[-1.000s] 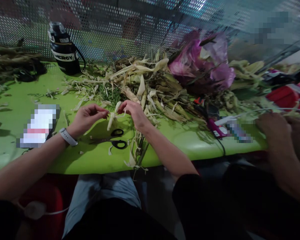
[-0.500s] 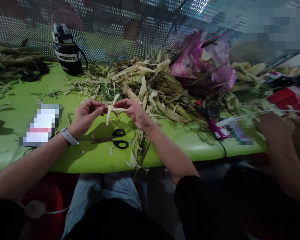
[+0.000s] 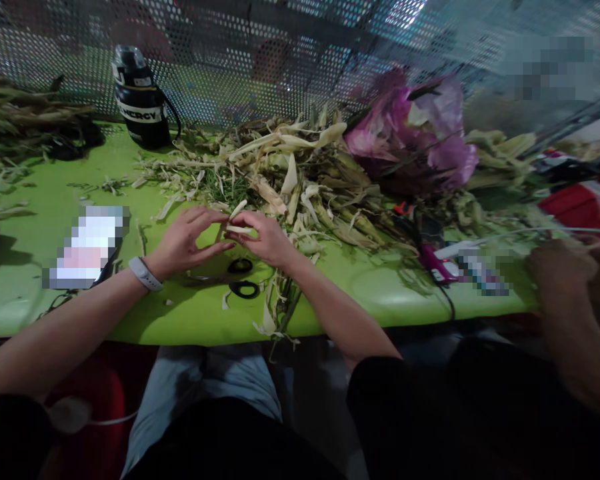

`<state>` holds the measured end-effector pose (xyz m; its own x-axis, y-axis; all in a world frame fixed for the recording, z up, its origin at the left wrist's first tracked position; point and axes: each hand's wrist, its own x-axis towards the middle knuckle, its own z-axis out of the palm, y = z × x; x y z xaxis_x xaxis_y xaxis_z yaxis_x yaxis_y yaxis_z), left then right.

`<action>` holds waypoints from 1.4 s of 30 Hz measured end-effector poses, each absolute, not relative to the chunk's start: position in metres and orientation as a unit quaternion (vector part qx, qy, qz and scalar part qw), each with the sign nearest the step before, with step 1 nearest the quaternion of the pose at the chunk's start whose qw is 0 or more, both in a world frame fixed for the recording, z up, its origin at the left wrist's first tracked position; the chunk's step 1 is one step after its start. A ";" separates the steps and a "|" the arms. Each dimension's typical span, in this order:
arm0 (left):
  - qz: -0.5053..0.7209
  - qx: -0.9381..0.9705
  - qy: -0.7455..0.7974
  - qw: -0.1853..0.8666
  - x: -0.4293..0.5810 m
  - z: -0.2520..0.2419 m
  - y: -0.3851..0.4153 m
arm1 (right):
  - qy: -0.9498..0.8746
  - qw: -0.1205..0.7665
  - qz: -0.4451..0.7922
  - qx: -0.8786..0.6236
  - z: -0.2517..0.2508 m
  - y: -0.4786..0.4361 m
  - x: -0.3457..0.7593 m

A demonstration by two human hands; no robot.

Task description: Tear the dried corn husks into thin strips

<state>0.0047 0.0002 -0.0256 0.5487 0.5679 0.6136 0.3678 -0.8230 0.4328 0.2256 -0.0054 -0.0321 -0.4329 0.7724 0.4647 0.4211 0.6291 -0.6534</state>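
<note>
My right hand [image 3: 264, 239] pinches a small folded piece of pale corn husk [image 3: 239, 209]; one end sticks up and another strip lies along the fingers. Most of the folded middle is hidden by my fingers. My left hand [image 3: 193, 240], with a white band on its wrist, arches beside it, thumb and fingers apart. Its fingertips come close to the husk piece; I cannot tell if they touch it. Below both hands, scissors with black handles [image 3: 244, 289] lie on the green tabletop [image 3: 190, 320]. Behind my hands spreads a heap of dry corn husks [image 3: 290, 150].
A phone [image 3: 87, 247] lies left of my left arm. At the back stand a black bottle [image 3: 143, 110] and a pink plastic bag [image 3: 410, 133], before a perforated metal screen [image 3: 220, 60]. Another person's hand [image 3: 563, 267] rests at the right, by a second phone [image 3: 483, 268].
The husk piece, earlier stretched between both hands as a cross shape, is now drawn in and mostly covered by my right fingers. My left hand has opened from its pinch.
</note>
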 end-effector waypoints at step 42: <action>0.476 0.686 0.342 0.430 0.018 -0.030 -0.015 | -0.732 0.461 0.314 -0.391 -0.039 -0.008 0.217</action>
<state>0.0180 -0.0146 -0.0297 0.3122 0.8795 0.3592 0.0606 -0.3957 0.9164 0.2169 -0.0075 -0.0394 -0.2692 0.8620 0.4295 0.2833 0.4971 -0.8202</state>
